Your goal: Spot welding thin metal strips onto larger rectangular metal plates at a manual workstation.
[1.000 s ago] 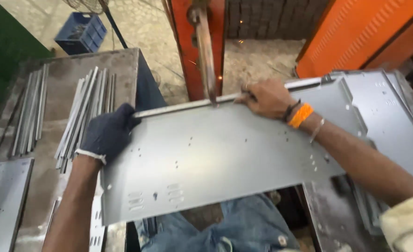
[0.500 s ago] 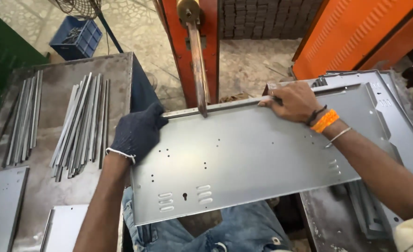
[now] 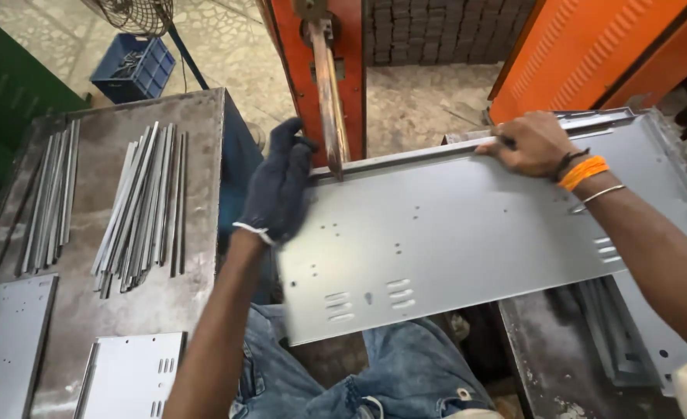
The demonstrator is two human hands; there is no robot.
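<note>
Both hands, left hand [image 3: 277, 186] and right hand [image 3: 531, 143], grip the metal panel [image 3: 452, 240] under the electrode arm [image 3: 328, 93], beside strips [image 3: 142, 206].

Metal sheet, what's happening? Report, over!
Left hand, gloved, grips sheet corner. Right hand pins strip on far edge. Welder rod touches edge.

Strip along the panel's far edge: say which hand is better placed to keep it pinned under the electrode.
Right, probably. The bare right hand already presses the strip onto the grey panel, while the gloved left hand only grips the panel's left end beside the copper electrode.
</note>
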